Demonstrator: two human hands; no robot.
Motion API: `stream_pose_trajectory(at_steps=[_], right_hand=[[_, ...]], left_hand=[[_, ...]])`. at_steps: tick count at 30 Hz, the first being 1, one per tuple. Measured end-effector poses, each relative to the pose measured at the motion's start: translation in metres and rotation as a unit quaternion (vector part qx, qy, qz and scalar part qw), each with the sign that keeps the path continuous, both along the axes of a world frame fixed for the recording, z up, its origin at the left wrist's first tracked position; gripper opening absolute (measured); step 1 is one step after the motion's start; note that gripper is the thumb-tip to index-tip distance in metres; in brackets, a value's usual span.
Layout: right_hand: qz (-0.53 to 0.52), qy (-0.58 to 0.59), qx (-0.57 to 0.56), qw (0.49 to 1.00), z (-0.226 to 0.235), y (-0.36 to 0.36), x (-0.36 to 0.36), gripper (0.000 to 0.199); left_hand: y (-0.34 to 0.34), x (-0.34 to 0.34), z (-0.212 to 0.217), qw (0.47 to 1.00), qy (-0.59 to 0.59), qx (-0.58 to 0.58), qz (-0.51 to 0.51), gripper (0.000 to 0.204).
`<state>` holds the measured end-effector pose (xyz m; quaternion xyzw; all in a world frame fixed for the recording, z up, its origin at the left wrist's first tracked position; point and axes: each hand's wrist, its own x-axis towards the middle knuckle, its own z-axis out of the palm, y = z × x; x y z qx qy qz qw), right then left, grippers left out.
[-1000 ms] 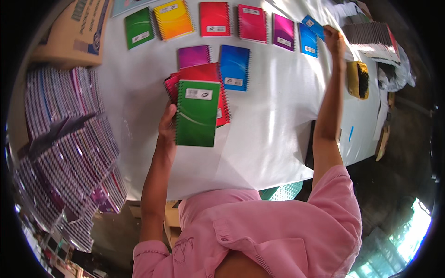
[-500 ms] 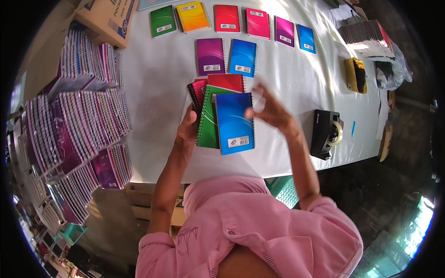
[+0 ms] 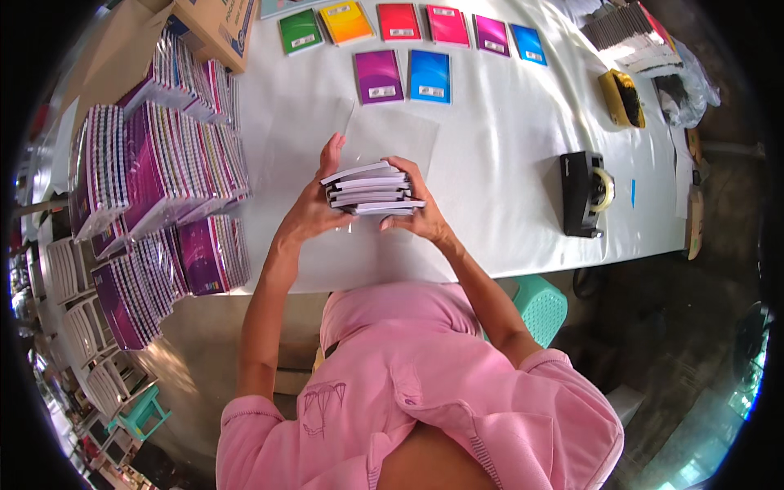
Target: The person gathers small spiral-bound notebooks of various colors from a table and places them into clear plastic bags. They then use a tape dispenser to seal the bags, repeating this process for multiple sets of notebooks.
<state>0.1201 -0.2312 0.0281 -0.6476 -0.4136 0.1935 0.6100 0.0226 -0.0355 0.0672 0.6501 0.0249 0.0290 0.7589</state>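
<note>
Between my two hands is a stack of small spiral notebooks [image 3: 373,191], turned so that their white page edges show and their covers are mostly hidden. My left hand [image 3: 314,206] grips the stack's left end, its fingers pointing up and away. At the right end, my right hand [image 3: 420,204] has fingers on the far side and the thumb on the near side. Just beyond the stack, clear plastic sleeves [image 3: 412,135] lie flat on the white table. Farther off are a purple notebook [image 3: 378,77] and a blue notebook [image 3: 429,76], side by side.
A row of notebooks, including a yellow one [image 3: 347,22], spans the far side. Plastic-wrapped notebook piles [image 3: 167,159] and a cardboard box [image 3: 214,28] crowd the left. On the right are a black tape dispenser [image 3: 578,196], a yellow container [image 3: 621,98] and stacked books [image 3: 633,37].
The fanned notebooks, blue and green in front, are now squared together and turned edge-up. My right hand has come in to grip them. The plastic sleeves beyond show more fully.
</note>
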Motion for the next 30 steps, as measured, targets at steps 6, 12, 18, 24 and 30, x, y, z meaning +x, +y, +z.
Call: stream_pose_trajectory(at_steps=[6, 12, 18, 24, 30], right_hand=[[-0.046, -0.06, -0.004, 0.997, -0.042, 0.005, -0.015, 0.102], [-0.085, 0.103, 0.021, 0.991, -0.025, 0.019, -0.015, 0.102], [-0.015, 0.033, -0.041, 0.998, -0.028, 0.011, 0.013, 0.102], [-0.049, 0.052, -0.063, 0.995, -0.017, 0.015, 0.001, 0.096], [-0.065, 0.137, -0.084, 0.985, -0.014, 0.012, 0.003, 0.093]], left_hand=[[-0.004, 0.001, -0.057, 0.995, -0.097, 0.005, 0.008, 0.117], [-0.021, 0.018, -0.036, 0.994, -0.066, -0.012, 0.08, 0.105], [-0.001, 0.021, -0.036, 0.999, -0.036, -0.022, 0.014, 0.103], [-0.002, 0.012, -0.046, 0.999, -0.049, 0.019, -0.003, 0.1], [0.012, 0.009, -0.047, 0.98, -0.069, 0.183, -0.038, 0.091]])
